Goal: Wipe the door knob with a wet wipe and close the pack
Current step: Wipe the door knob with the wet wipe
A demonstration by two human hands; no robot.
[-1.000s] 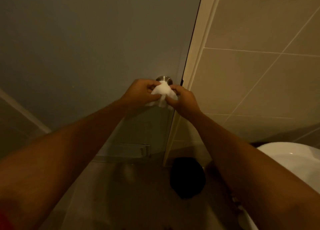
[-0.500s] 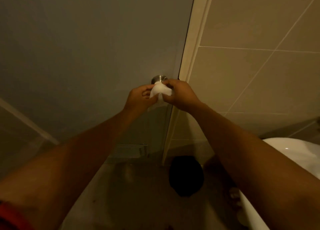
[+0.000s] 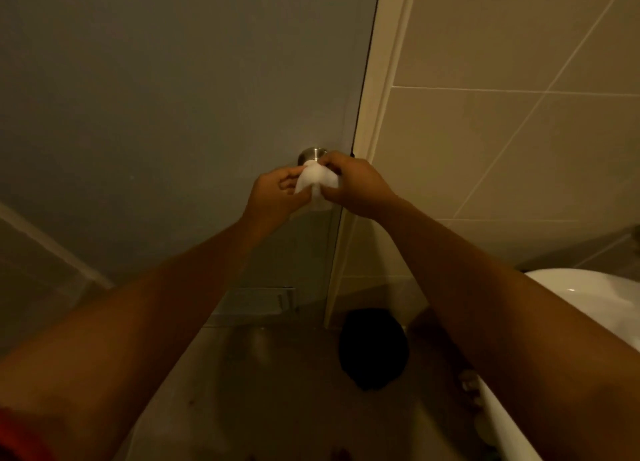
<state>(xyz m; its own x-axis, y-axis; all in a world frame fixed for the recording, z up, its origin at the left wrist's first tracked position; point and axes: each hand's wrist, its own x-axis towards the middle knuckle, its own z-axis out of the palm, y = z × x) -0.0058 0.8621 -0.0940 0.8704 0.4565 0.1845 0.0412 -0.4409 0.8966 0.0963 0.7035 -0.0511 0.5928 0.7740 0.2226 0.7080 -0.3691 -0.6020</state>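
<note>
No text, label, brand, number or sign can be read anywhere in the view. The door [image 3: 173, 114] and the tiled wall [image 3: 519, 148] at 2 o'clock are seen to be unmarked.

Dim, warm light; soft wide-angle blur
</note>
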